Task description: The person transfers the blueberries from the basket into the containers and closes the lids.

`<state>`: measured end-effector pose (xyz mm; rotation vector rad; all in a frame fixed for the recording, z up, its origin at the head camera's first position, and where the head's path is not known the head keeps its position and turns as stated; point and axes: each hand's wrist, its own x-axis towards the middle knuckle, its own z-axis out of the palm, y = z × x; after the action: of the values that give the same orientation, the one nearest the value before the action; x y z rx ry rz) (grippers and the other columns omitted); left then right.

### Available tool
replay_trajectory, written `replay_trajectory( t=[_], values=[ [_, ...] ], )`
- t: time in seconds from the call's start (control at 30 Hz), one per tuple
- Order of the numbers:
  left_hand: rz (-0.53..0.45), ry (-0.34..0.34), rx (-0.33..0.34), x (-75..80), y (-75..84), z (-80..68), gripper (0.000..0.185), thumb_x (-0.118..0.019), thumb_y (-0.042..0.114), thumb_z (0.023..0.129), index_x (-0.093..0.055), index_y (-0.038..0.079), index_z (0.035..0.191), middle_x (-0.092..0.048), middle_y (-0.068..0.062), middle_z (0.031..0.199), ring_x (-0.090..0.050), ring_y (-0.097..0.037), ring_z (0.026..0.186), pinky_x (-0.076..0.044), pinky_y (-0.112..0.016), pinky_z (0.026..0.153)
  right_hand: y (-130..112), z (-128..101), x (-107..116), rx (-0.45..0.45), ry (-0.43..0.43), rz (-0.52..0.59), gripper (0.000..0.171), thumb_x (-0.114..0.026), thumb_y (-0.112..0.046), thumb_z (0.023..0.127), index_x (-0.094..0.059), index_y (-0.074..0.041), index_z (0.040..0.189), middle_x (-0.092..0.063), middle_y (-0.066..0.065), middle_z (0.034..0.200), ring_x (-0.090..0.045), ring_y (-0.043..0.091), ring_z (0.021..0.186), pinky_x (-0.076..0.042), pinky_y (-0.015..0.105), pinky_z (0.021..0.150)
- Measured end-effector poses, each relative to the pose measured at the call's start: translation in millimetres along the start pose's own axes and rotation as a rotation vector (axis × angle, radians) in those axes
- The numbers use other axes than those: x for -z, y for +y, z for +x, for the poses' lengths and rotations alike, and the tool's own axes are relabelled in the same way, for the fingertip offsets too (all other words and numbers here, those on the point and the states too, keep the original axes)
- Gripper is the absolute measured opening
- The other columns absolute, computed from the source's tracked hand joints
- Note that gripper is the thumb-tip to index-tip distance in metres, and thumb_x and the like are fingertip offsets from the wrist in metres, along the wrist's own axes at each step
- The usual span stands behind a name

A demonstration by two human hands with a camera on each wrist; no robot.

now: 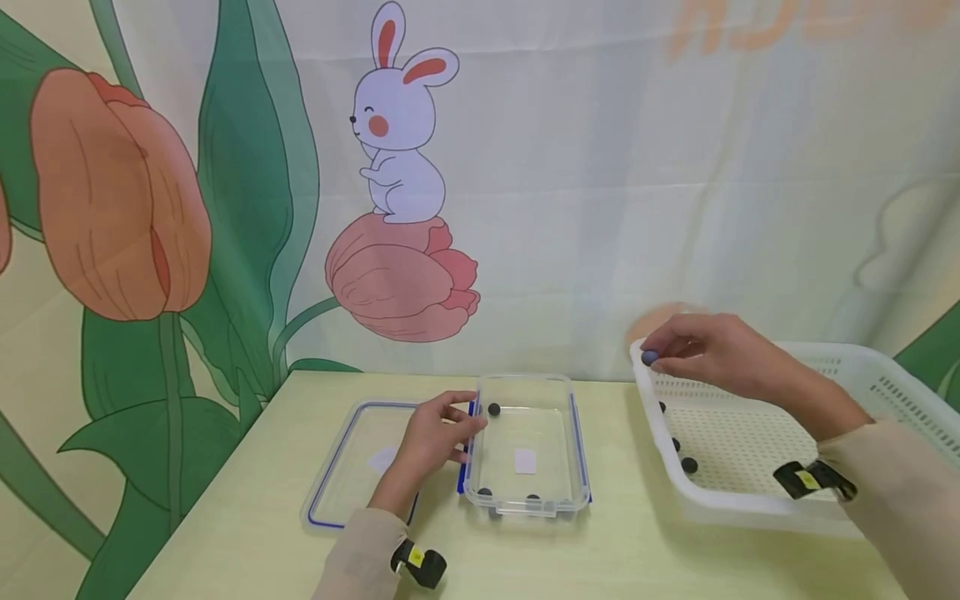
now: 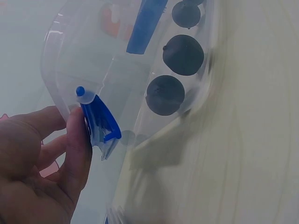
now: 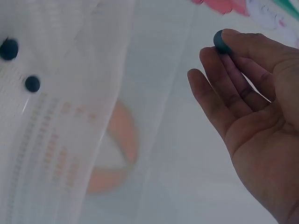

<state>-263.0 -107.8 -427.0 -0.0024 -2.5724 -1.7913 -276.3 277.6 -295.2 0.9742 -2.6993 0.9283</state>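
My right hand [image 1: 723,354] pinches a small dark blue ball [image 1: 649,358] between thumb and fingertips, above the left rim of a white plastic basket [image 1: 750,500]. In the right wrist view the same ball [image 3: 218,41] shows at the fingertips. Several dark balls [image 1: 689,465] lie inside the basket along its left side. At the middle of the table stands a clear plastic container [image 1: 525,505] with dark balls [image 1: 493,410] in it. My left hand [image 1: 435,437] holds its left rim, beside a blue latch [image 2: 100,121] seen in the left wrist view.
A clear lid [image 1: 322,492] with a blue seal lies left of the container, partly behind my left arm. Behind the table [image 1: 600,558] hangs a printed cloth [image 1: 555,208] with tulips and a rabbit. A strip of tabletop separates container and basket.
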Motion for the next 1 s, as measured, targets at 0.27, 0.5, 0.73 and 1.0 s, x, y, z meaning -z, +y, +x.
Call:
replay_trajectory(
  t=[0.27, 0.5, 0.73, 1.0],
  values=[
    [0.002, 0.001, 0.002, 0.8, 1.6, 0.4, 0.050, -0.081, 0.018, 0.097, -0.066, 0.014, 0.144, -0.062, -0.012, 0.108, -0.067, -0.021, 0.081, -0.063, -0.030, 0.063, -35, 1, -35, 0.245, 0.027, 0.016, 0.028, -0.084, 0.000, 0.090, -0.077, -0.018, 0.110, -0.074, -0.014, 0.103, -0.073, 0.006, 0.090, -0.062, 0.029, 0.076],
    [0.006, -0.002, 0.003, 0.7, 1.9, -0.9, 0.050, -0.081, 0.018, 0.098, -0.065, 0.015, 0.145, -0.062, -0.012, 0.109, -0.067, -0.022, 0.081, -0.063, -0.029, 0.063, -58, -2, -70, 0.348, 0.059, -0.025, 0.028, -0.086, 0.003, 0.086, -0.077, -0.017, 0.103, -0.071, -0.015, 0.100, -0.070, 0.004, 0.087, -0.059, 0.026, 0.075],
    [0.004, -0.013, -0.007, 1.5, 2.4, -1.1, 0.049, -0.080, 0.017, 0.098, -0.065, 0.014, 0.145, -0.062, -0.012, 0.109, -0.066, -0.022, 0.082, -0.064, -0.030, 0.063, -71, -6, -107, 0.437, 0.094, -0.025, 0.028, -0.084, 0.006, 0.083, -0.074, -0.014, 0.099, -0.070, -0.012, 0.095, -0.067, 0.004, 0.082, -0.059, 0.024, 0.072],
    [-0.004, -0.012, -0.005, 1.6, 2.4, -0.3, 0.049, -0.080, 0.017, 0.098, -0.065, 0.013, 0.145, -0.062, -0.012, 0.108, -0.067, -0.022, 0.081, -0.064, -0.030, 0.063, -75, -8, -148, 0.367, 0.109, 0.028, 0.025, -0.083, 0.005, 0.084, -0.073, -0.013, 0.098, -0.069, -0.009, 0.095, -0.065, 0.003, 0.082, -0.059, 0.026, 0.070]
  ],
)
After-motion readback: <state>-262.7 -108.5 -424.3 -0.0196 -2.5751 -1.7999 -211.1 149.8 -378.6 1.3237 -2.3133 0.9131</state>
